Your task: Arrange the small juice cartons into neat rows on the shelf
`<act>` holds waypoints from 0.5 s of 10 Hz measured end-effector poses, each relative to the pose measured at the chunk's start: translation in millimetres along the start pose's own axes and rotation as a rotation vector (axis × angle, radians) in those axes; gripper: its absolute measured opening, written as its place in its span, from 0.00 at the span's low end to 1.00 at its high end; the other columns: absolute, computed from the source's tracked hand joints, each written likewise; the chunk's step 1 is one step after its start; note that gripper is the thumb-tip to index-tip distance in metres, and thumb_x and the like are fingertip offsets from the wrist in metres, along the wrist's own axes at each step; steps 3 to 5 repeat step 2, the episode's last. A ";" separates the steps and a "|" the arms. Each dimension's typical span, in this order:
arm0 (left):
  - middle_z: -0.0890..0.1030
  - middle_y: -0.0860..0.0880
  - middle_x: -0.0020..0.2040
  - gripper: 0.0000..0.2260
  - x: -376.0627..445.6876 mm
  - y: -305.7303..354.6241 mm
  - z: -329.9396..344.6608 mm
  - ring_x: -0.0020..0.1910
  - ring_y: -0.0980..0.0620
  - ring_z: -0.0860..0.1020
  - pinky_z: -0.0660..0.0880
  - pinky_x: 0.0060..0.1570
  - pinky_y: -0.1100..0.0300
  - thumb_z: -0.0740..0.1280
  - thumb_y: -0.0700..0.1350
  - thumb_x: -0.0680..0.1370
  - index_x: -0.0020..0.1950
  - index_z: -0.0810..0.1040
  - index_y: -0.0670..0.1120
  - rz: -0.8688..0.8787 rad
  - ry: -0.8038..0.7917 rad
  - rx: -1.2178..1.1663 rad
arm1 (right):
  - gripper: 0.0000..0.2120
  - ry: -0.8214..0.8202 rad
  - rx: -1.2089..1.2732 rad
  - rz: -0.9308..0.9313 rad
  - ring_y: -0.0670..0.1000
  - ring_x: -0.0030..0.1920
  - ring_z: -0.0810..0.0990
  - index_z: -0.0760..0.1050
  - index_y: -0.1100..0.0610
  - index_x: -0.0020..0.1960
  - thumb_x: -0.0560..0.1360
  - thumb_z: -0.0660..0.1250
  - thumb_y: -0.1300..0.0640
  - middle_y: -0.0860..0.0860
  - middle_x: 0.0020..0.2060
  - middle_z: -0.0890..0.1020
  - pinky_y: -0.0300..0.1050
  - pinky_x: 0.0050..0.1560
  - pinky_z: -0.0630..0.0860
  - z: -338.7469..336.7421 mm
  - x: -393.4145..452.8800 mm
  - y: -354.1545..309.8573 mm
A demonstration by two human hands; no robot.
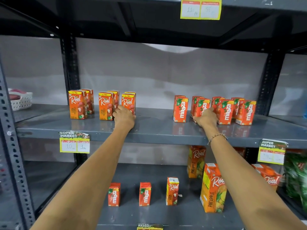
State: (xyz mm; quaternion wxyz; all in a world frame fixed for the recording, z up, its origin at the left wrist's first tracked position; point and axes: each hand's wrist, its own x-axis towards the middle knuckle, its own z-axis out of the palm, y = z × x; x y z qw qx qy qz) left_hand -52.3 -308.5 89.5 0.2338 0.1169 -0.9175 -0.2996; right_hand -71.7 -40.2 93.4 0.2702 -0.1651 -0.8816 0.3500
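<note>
On the middle grey shelf [156, 128] stand two groups of small cartons. At the left are orange Real litchi cartons [77, 104] in pairs, front and back. My left hand [124, 117] grips the rightmost Real carton [128, 102] at its base. At the right are red Maaza cartons [180, 108], also two deep. My right hand [206, 117] holds the second front Maaza carton [202, 107] at its lower part. Further Maaza cartons [245, 112] stand to the right of that hand.
The lower shelf holds two small Maaza cartons [114, 194], one small Real carton [172, 190] and tall pineapple cartons [213, 188]. A white basket [20, 100] sits at the far left. Green packets [296, 176] lie at the lower right. Price tags [74, 141] hang on the shelf edges.
</note>
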 end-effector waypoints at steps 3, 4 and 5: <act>0.62 0.36 0.72 0.34 -0.2 -1.9 -3.4 0.71 0.37 0.63 0.61 0.70 0.48 0.66 0.49 0.78 0.74 0.51 0.35 -0.010 -0.011 0.004 | 0.37 -0.010 -0.018 0.007 0.61 0.63 0.76 0.60 0.64 0.70 0.70 0.73 0.51 0.61 0.64 0.73 0.54 0.60 0.76 -0.6 -4.5 3.9; 0.62 0.36 0.72 0.34 -0.2 -1.9 -3.4 0.71 0.37 0.63 0.61 0.70 0.48 0.66 0.49 0.78 0.74 0.51 0.35 -0.010 -0.011 0.004 | 0.37 -0.010 -0.018 0.007 0.61 0.63 0.76 0.60 0.64 0.70 0.70 0.73 0.51 0.61 0.64 0.73 0.54 0.60 0.76 -0.6 -4.5 3.9; 0.62 0.36 0.72 0.34 -0.2 -1.9 -3.4 0.71 0.37 0.63 0.61 0.70 0.48 0.66 0.49 0.78 0.74 0.51 0.35 -0.010 -0.011 0.004 | 0.37 -0.010 -0.018 0.007 0.61 0.63 0.76 0.60 0.64 0.70 0.70 0.73 0.51 0.61 0.64 0.73 0.54 0.60 0.76 -0.6 -4.5 3.9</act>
